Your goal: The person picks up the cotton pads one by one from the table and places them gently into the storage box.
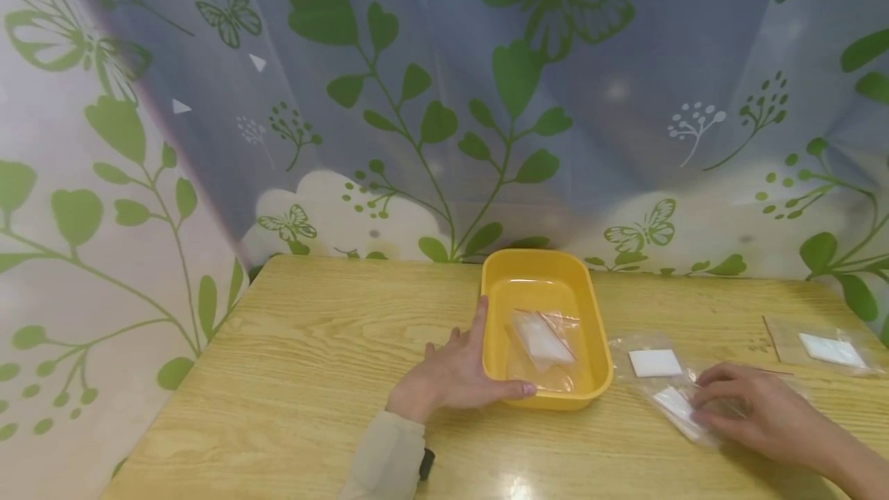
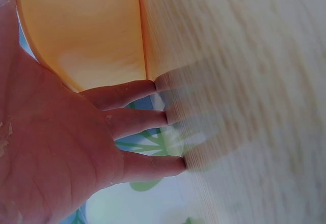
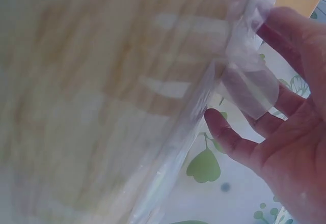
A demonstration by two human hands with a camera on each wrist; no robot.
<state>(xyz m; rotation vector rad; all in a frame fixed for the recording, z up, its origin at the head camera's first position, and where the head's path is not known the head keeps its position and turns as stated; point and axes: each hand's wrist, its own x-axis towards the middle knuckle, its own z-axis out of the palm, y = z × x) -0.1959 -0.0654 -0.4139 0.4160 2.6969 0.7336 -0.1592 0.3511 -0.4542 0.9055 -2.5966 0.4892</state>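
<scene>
My left hand [image 1: 451, 376] rests against a yellow plastic tray [image 1: 600, 361], thumb on its near rim and index finger along its left wall. In the left wrist view the other fingers [image 2: 147, 165] are extended, tips on the table. Inside the tray lies a clear zip bag [image 1: 545, 342] with white contents and a red seal line. To the right, my right hand [image 1: 771, 411] pinches a clear zip bag [image 1: 677, 411] holding a white block. Its loose plastic [image 3: 252, 84] stands up among the fingers in the right wrist view; the index fingertip is hidden.
Another clear bag with a white block [image 1: 655, 363] lies between the tray and my right hand, touching the pinched bag. A further bag [image 1: 829, 348] lies at the far right. A patterned curtain [image 1: 444, 99] hangs behind the wood-grain table [image 1: 312, 346].
</scene>
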